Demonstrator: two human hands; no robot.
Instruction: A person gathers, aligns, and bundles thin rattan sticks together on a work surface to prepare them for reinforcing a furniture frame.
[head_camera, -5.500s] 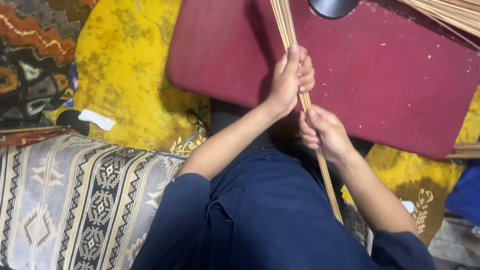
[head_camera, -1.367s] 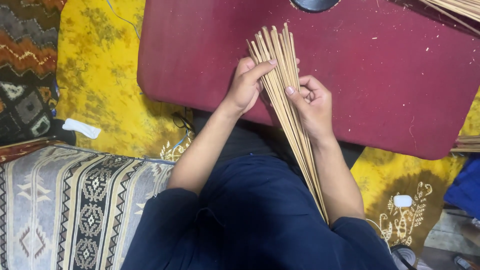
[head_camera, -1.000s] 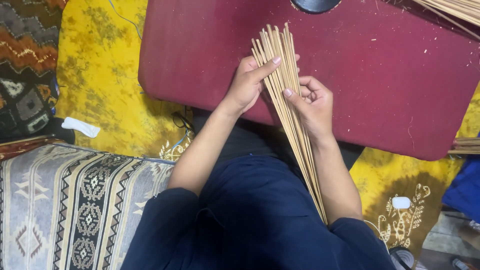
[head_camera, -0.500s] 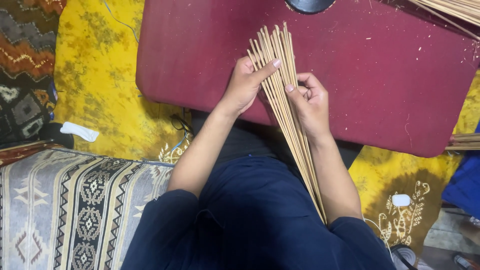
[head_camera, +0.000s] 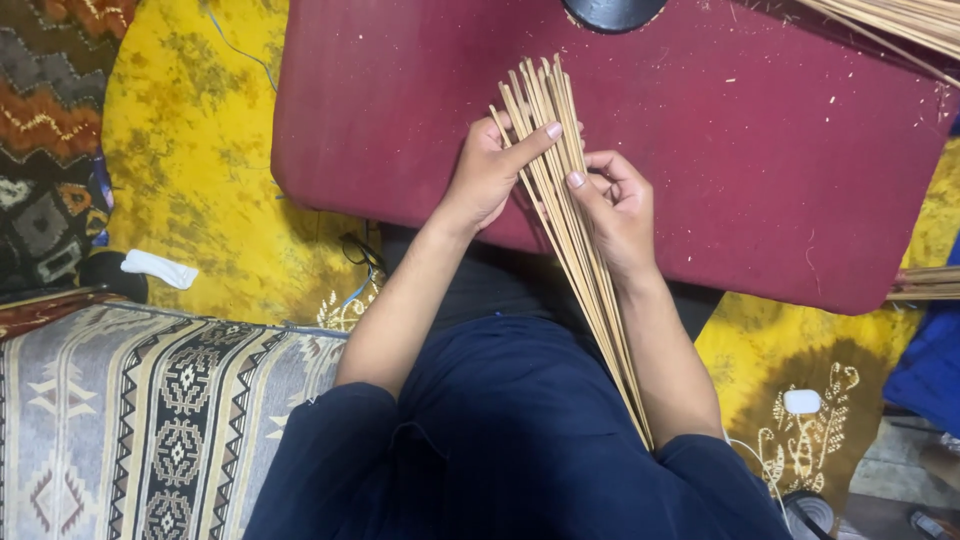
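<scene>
While the bundle of thin bamboo sticks (head_camera: 575, 250) runs slantwise from above our lap up over the near edge of the dark red board (head_camera: 780, 170), its top ends fan out a little over the board's surface and its lower end passes down beside our right forearm; our left hand (head_camera: 490, 175) is closed around the bundle from the left, the forefinger laid out straight across the sticks near their upper part; our right hand (head_camera: 620, 205) grasps the same bundle from the right, thumb pressed on the front of the sticks, fingers curled behind them; both hands sit close together, just above the board's near edge. We wear dark blue sleeves (head_camera: 500, 440). On the far edge of the board a round black object (head_camera: 612, 12) is partly cut off by the frame; more loose sticks (head_camera: 900, 20) lie at the upper right corner. Under the board spreads a yellow patterned cloth (head_camera: 190, 170); to our left lies a striped patterned cushion (head_camera: 150, 410), with a small white object (head_camera: 160, 268) near it on the cloth.
</scene>
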